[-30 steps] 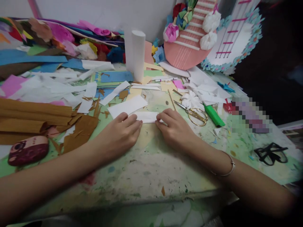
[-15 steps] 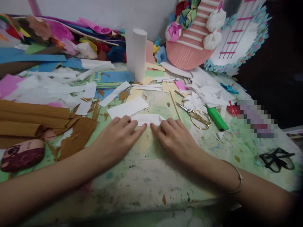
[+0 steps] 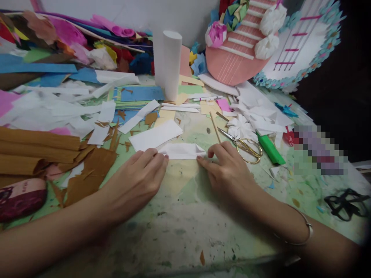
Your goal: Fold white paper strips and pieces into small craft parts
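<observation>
At centre frame, your left hand [image 3: 137,175] pinches one white paper strip [image 3: 184,151]; your right hand [image 3: 232,170] touches it, grip unclear.

Pale wall [image 3: 185,15] bhnd blotchy grn tbl [image 3: 182,220]

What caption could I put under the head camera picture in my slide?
Left hand and right hand at opposite ends of a white paper strip, gold-handled scissors lying nearby.
</observation>
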{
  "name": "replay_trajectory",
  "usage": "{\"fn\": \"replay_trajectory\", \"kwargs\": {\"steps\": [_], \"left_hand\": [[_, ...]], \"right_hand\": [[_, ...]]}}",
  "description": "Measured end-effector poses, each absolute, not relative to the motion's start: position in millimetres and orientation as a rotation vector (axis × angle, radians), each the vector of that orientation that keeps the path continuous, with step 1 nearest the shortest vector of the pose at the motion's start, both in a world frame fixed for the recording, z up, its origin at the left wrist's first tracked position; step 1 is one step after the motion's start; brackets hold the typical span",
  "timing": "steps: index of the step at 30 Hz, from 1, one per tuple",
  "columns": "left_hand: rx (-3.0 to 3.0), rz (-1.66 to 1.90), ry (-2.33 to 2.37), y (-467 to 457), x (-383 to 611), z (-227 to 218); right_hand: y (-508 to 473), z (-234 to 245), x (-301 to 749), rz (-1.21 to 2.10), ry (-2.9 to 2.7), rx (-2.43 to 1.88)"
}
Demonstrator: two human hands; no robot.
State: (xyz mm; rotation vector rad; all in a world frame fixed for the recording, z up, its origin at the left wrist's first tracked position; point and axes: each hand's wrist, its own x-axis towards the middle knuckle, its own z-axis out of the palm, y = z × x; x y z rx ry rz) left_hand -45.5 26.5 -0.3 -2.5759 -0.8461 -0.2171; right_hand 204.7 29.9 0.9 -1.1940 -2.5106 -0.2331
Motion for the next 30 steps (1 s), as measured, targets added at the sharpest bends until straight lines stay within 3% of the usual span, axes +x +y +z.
{"fn": "replay_trajectory", "kwargs": {"steps": [15,30], "left_hand": [[-2.772,-0.462,-0.791,45,-55,6],[-2.691,-0.325,-0.956,39,-45,10]], "right_hand": [[36,7,202,-0.040,-2.447,-1.287],[41,3,201,-0.112,-2.614,-1.279]]}}
